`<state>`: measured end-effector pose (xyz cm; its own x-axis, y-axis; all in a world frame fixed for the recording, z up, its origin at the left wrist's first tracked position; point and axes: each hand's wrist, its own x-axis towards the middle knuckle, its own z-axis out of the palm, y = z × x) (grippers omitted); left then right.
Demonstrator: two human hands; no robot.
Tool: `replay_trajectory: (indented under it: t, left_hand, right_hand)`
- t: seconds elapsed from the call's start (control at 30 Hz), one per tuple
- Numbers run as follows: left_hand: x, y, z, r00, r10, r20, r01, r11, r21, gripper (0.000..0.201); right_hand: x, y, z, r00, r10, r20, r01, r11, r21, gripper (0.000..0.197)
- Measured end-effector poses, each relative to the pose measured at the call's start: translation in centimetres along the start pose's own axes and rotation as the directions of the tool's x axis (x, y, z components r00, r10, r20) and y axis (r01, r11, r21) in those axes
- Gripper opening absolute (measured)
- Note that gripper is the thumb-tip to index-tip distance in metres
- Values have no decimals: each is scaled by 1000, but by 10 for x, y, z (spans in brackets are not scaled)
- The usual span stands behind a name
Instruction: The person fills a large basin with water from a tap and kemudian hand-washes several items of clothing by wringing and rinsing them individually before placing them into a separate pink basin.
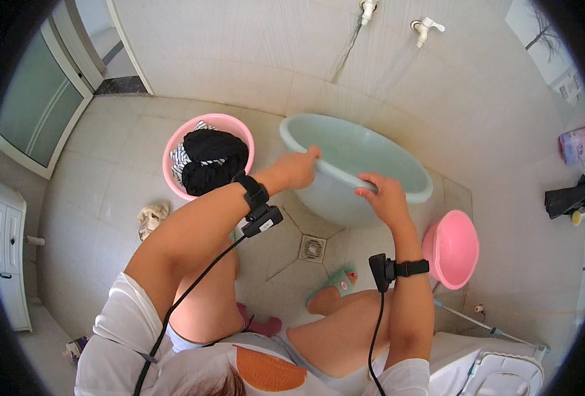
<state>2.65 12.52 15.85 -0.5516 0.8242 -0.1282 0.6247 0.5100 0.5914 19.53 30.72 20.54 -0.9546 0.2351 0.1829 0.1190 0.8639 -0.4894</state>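
A large pale blue-green plastic tub (332, 198) stands against the tiled wall, seemingly tilted with its near side raised. My left hand (299, 169) grips its near rim toward the left, fingers wrapped over the edge. Farther right along the same rim, my right hand (387, 200) is closed on it too, thumb and fingers on either side. Beside my left forearm sits a pink basin (168, 173) holding black and black-and-white striped clothes (214, 156). The bottom of the tub is out of sight.
A floor drain (313, 249) lies below the tub, near my slippered foot (332, 290). A small pink basin (455, 249) is at the right, above a pole (484, 323). A cream cloth (152, 219) lies left. Two taps, one a white tap (426, 30), project from the wall.
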Motion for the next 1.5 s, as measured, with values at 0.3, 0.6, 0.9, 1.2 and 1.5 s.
replay_trajectory:
  t: [0.3, 0.6, 0.9, 1.2, 1.5]
  left_hand:
    - [0, 10, -2, 998, -56, 22, 56, 998, -5, 43]
    - [4, -4, 3, 994, 107, -27, -108, 994, -35, 43]
    - [5, -5, 1, 999, 39, -16, -39, 999, -37, 42]
    - [2, 9, -6, 999, -34, -7, 34, 999, -8, 43]
    - [4, -9, -1, 1000, 23, -11, -23, 999, -41, 43]
  right_hand:
    - [-3, -6, 2, 998, 53, 16, -53, 998, 22, 33]
    - [-3, -8, 0, 998, 60, 9, -59, 998, -31, 33]
    - [0, -5, 2, 998, 60, 30, -61, 998, 35, 33]
    - [3, -6, 1, 999, 31, 16, -32, 998, 49, 32]
    - [3, -3, 7, 1000, -16, 18, 15, 998, 55, 33]
